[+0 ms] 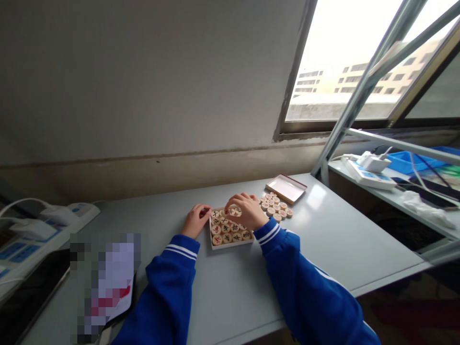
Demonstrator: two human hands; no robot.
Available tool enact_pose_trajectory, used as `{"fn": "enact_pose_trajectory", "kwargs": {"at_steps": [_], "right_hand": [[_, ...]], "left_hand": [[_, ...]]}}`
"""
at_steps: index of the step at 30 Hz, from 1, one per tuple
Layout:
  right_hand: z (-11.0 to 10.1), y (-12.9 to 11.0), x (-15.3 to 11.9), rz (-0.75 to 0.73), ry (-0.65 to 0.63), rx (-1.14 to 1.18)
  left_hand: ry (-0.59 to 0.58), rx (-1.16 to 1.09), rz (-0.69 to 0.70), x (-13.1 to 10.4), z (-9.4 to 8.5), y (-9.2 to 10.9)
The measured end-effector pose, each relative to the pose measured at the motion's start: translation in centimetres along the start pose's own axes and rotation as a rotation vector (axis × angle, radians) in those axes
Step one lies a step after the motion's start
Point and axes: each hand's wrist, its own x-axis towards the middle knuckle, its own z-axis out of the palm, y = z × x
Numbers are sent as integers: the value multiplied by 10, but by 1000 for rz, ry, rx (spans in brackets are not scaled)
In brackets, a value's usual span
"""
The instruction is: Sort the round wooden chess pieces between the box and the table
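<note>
A shallow white box (233,246) on the grey desk holds rows of round wooden xiangqi pieces (226,237) with red and black characters. At the box's left edge, my left hand (194,221) is closed, its fingertips against the rim. My right hand (248,210) reaches over the box from the right, thumb and fingertips curled around a xiangqi piece (227,211) in the back row. Its palm and fingers hide part of the box's right side. More loose xiangqi pieces (271,207) lie in a cluster to the right of that hand.
Behind the loose pieces lies an open box lid (286,188), inside up. Power strips stand at the left (68,215) and on the right-hand shelf (372,175). A phone with a blurred screen (113,282) is at the lower left. A metal frame post (345,120) rises at the desk's right corner.
</note>
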Motion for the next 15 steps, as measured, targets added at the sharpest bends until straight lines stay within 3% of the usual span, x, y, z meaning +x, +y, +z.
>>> {"fn": "enact_pose_trajectory", "kwargs": {"at_steps": [4, 7, 9, 12, 15], "right_hand": [[-18, 35, -13, 168, -11, -109], [-22, 59, -23, 332, -37, -231], [-23, 66, -26, 364, -26, -234], [-23, 58, -23, 255, 6, -127], [-16, 31, -16, 49, -17, 46]], "left_hand": [[5, 0, 2, -1, 0, 2], [10, -4, 2, -1, -1, 3], [8, -5, 2, -1, -1, 3], [5, -5, 1, -1, -1, 3], [2, -3, 1, -1, 0, 2]]}}
